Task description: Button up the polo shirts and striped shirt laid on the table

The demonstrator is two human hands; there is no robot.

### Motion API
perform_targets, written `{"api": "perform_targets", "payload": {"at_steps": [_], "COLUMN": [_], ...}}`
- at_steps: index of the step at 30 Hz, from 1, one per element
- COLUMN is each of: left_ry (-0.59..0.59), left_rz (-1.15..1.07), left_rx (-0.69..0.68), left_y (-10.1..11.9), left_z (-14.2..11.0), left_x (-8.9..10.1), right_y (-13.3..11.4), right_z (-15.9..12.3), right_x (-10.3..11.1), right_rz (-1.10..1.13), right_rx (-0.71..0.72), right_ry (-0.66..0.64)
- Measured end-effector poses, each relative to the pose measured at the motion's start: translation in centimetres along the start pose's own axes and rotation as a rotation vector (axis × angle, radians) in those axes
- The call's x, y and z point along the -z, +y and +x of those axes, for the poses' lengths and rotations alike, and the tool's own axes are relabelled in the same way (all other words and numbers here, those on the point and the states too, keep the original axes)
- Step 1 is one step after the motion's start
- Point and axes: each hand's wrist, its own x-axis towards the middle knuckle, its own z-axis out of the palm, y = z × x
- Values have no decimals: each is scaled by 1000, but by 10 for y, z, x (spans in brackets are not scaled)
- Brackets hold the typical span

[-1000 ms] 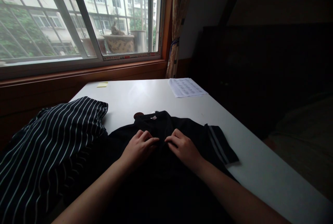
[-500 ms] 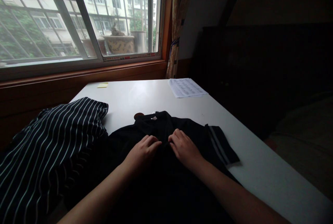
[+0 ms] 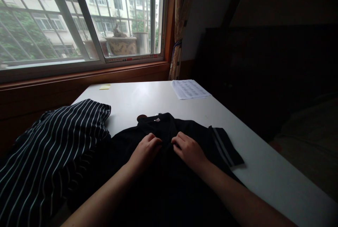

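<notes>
A black short-sleeved shirt (image 3: 195, 132) lies spread on the white table (image 3: 148, 96), its collar pointing away from me and a grey-striped sleeve out to the right. My left hand (image 3: 145, 151) and my right hand (image 3: 188, 149) rest side by side on the shirt's chest just below the collar. Both hands have their fingers curled, and the fingertips pinch the black fabric near the front opening. What exactly sits between the fingertips is too dark to make out.
A dark garment with thin white stripes (image 3: 52, 149) is heaped at the left. A printed sheet of paper (image 3: 189, 88) lies at the table's far right, a yellow sticky note (image 3: 105, 87) at the far left. A small brown round object (image 3: 142, 117) sits by the collar. A window lies beyond.
Both hands have shifted slightly on the shirt's chest, and the left fingers have curled in closer to the right hand. The shirt and the other things have stayed put.
</notes>
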Motion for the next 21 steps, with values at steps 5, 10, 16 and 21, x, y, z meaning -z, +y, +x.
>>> {"api": "perform_targets", "payload": {"at_steps": [5,10,16,21], "left_ry": [-3,2,59,72], "left_rz": [10,-27,-221,-336], "left_rx": [26,53,62,120], "left_y": [2,4,0,0], "left_z": [2,2,3,6], "left_x": [1,4,7,10], "right_y": [-2,-5,-10,-13], "right_z": [1,1,4,6], "right_x": [-3,-3,-5,-6], "right_rz": [94,136,294,465], "right_rx": [17,31,6,-107], "right_ry": [63,114,165,148]}}
